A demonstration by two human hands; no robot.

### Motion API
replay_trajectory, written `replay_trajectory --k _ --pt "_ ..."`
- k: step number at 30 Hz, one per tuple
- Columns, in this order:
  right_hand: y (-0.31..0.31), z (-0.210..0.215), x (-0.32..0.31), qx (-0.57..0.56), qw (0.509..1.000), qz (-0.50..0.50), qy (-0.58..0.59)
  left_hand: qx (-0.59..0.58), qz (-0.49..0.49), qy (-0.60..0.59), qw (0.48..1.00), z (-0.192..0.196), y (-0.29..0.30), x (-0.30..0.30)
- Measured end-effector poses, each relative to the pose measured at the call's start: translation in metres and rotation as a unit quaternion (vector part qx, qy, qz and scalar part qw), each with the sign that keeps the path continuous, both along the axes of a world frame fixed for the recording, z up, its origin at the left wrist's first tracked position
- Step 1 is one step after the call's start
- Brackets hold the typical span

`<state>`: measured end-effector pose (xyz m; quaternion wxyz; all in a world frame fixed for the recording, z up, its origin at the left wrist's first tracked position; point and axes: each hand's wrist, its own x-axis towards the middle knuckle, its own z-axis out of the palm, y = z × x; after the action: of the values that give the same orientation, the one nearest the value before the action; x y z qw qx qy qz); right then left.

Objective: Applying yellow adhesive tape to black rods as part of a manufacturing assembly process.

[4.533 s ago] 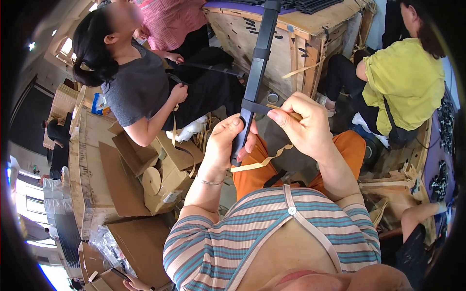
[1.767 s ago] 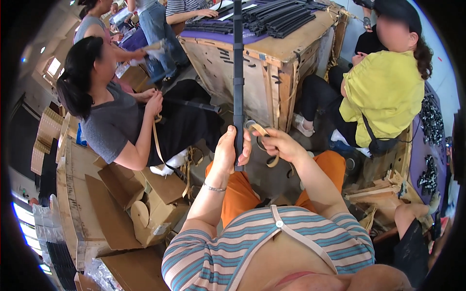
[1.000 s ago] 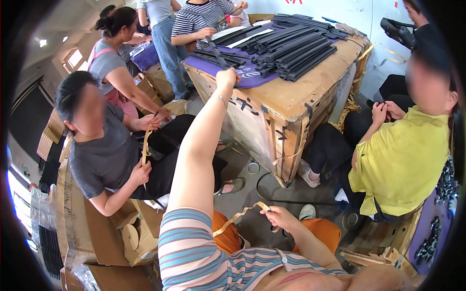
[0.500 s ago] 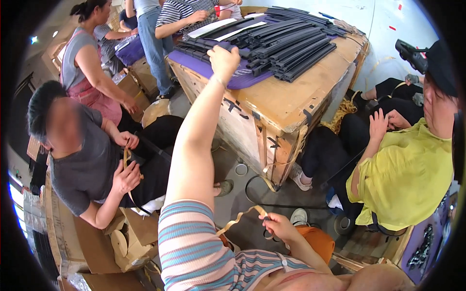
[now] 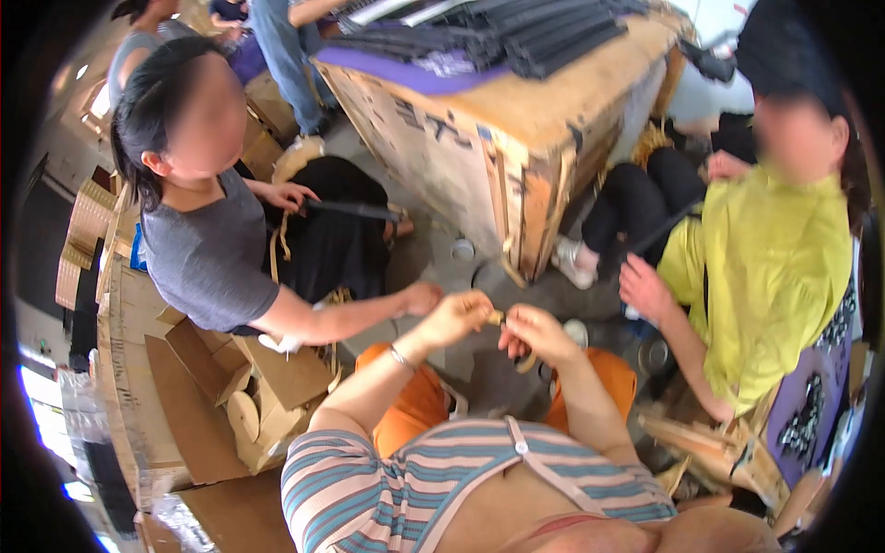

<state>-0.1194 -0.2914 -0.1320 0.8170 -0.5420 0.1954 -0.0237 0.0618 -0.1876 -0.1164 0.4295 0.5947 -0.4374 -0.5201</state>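
Down from the crate top, the left hand [image 5: 456,318] now meets the right hand [image 5: 535,334], both pinching a tan strip [image 5: 498,318] between them, at the left hand's three o'clock.

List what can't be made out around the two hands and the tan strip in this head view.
- What the left hand and right hand pinch: a small tan strip, mostly covered by the fingers and too small to identify.
- The strip's lower end: hidden behind the right hand.
- The black bars on the cardboard crate: cut off by the top edge.
- Whether the co-worker's hand touches the left hand: unclear.
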Motion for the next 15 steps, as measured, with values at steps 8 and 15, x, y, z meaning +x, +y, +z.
replay_trajectory --k 8,15 --pt "0.022 -0.017 -0.014 -0.063 0.983 0.167 -0.045 0.139 -0.005 0.039 0.990 0.017 0.045 -0.008" --pt "0.061 -0.005 -0.027 -0.066 0.948 0.310 -0.030 0.196 -0.016 0.119 0.973 0.008 0.106 -0.028"
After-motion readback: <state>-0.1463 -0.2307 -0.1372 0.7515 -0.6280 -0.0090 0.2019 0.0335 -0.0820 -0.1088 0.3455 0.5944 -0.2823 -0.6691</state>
